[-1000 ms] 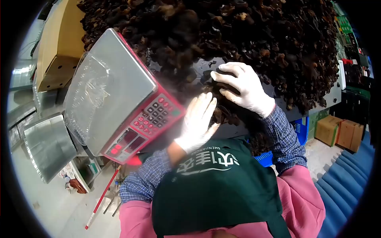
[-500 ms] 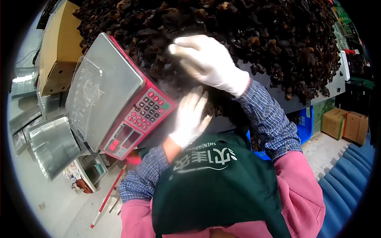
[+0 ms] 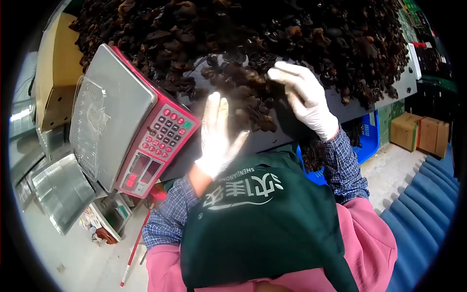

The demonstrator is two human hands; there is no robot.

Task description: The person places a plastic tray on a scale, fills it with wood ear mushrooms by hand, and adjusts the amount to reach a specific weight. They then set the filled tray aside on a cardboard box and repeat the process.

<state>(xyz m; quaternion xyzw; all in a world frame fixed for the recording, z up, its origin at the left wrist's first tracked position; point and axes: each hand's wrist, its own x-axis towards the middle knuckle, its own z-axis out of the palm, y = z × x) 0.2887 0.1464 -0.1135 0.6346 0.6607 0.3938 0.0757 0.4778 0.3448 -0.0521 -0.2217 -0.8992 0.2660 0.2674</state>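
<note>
My left hand [image 3: 216, 136], in a white glove, is open with its fingers stretched forward and the thumb out. My right hand [image 3: 307, 101], gloved likewise, is open with its fingers slightly bent, at the right edge of a small loose batch of dark wood ear mushrooms [image 3: 250, 100]. This batch lies on the grey table [image 3: 287, 129] between my two hands. Neither hand visibly holds anything. Behind it rises a large heap of wood ear mushrooms [image 3: 335, 44]. Left of my left hand stands a red digital scale [image 3: 160, 131] with a clear plastic tray on its grey platform [image 3: 116, 107].
A blue basket [image 3: 370, 136] holding more mushrooms sits below the table edge at right. Cardboard boxes [image 3: 418, 132] stand on the floor beyond it. A tall carton [image 3: 56, 73] and a metal container [image 3: 63, 192] are at left.
My hands have moved apart, the right one going right and down. The small batch of mushrooms between them now shows clearly. The whole view has shifted slightly.
</note>
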